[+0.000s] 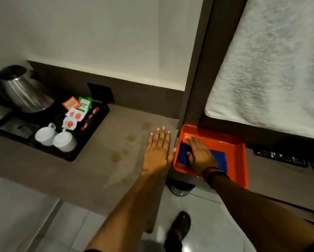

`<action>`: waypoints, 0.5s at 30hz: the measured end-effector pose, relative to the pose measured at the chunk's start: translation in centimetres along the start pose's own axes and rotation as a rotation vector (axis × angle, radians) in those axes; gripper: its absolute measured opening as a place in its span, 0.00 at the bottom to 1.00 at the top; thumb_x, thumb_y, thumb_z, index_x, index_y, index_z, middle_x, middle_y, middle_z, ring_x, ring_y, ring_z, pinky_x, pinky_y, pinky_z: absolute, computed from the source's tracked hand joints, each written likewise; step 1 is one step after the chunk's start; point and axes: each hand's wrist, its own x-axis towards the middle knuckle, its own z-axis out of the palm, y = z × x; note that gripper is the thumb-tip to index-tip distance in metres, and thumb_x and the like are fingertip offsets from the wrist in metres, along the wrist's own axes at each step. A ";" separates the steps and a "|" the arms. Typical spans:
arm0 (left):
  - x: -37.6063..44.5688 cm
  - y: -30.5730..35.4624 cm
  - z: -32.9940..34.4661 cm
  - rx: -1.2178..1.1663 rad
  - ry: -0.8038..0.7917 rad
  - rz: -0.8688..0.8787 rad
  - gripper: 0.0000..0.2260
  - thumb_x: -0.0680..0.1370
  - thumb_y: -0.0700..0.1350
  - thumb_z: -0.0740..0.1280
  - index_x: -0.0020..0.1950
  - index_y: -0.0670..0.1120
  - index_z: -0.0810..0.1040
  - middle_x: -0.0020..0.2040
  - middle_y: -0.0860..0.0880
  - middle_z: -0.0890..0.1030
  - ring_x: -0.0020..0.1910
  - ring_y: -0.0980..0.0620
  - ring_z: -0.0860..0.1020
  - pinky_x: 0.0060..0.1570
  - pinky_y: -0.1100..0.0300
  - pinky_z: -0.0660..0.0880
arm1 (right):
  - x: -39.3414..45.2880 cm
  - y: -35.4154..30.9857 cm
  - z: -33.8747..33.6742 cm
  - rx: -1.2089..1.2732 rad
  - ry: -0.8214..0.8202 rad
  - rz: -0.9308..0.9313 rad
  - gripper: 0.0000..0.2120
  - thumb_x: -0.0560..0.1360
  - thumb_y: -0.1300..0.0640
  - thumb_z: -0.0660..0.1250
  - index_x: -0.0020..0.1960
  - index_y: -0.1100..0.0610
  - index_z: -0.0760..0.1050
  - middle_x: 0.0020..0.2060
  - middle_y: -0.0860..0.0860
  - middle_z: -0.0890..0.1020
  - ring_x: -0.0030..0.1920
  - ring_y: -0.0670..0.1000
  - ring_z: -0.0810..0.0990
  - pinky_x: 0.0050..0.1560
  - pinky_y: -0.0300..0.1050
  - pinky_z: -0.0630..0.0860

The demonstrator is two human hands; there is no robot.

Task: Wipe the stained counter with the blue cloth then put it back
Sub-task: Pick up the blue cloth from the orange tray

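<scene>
The blue cloth [218, 158] lies folded in an orange tray [234, 142] right of the counter. My right hand [199, 155] rests on top of the cloth inside the tray, fingers spread over it; whether it grips the cloth is unclear. My left hand [158, 151] lies flat and open on the brown counter [105, 171], by its right edge. Several yellowish stains [130, 138] mark the counter just left of that hand.
A black tray [96, 120] at the counter's left holds a steel kettle [23, 91], two white cups [56, 138] and tea sachets [74, 113]. A remote control [281, 158] lies right of the orange tray. A white towel [272, 70] hangs above. Below: tiled floor, my shoe [179, 228].
</scene>
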 end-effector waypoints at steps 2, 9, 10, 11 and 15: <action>1.0 0.0 2.2 -0.072 0.002 -0.022 0.31 0.84 0.57 0.50 0.83 0.41 0.57 0.83 0.39 0.57 0.83 0.40 0.51 0.81 0.41 0.48 | 1.3 2.0 0.8 -0.041 -0.175 0.043 0.32 0.79 0.52 0.65 0.80 0.55 0.59 0.79 0.59 0.63 0.78 0.61 0.62 0.78 0.56 0.58; 1.4 0.0 7.4 -0.046 -0.003 -0.080 0.30 0.85 0.57 0.50 0.83 0.42 0.56 0.83 0.40 0.59 0.83 0.43 0.54 0.81 0.44 0.50 | 2.0 6.3 0.8 -0.381 -0.518 -0.106 0.39 0.79 0.39 0.63 0.82 0.43 0.45 0.82 0.55 0.48 0.81 0.60 0.49 0.78 0.62 0.51; 1.4 0.1 7.7 -0.052 0.004 -0.083 0.29 0.85 0.56 0.51 0.83 0.42 0.57 0.83 0.40 0.59 0.83 0.43 0.54 0.81 0.44 0.50 | 2.0 6.4 0.9 -0.402 -0.491 -0.119 0.37 0.79 0.40 0.63 0.81 0.42 0.47 0.82 0.55 0.51 0.81 0.60 0.51 0.78 0.63 0.53; 1.5 0.1 7.7 -0.059 0.017 -0.082 0.29 0.85 0.55 0.52 0.83 0.41 0.58 0.83 0.40 0.60 0.83 0.43 0.54 0.81 0.44 0.50 | 2.0 6.5 1.0 -0.417 -0.464 -0.126 0.37 0.79 0.42 0.64 0.81 0.41 0.48 0.82 0.56 0.54 0.80 0.61 0.53 0.77 0.64 0.55; 1.4 0.0 7.3 -0.083 0.037 -0.080 0.29 0.85 0.54 0.55 0.82 0.40 0.59 0.82 0.39 0.61 0.83 0.42 0.56 0.80 0.42 0.54 | 2.8 5.7 1.0 -0.440 -0.427 -0.094 0.38 0.75 0.45 0.70 0.80 0.45 0.56 0.77 0.56 0.64 0.73 0.63 0.65 0.71 0.63 0.65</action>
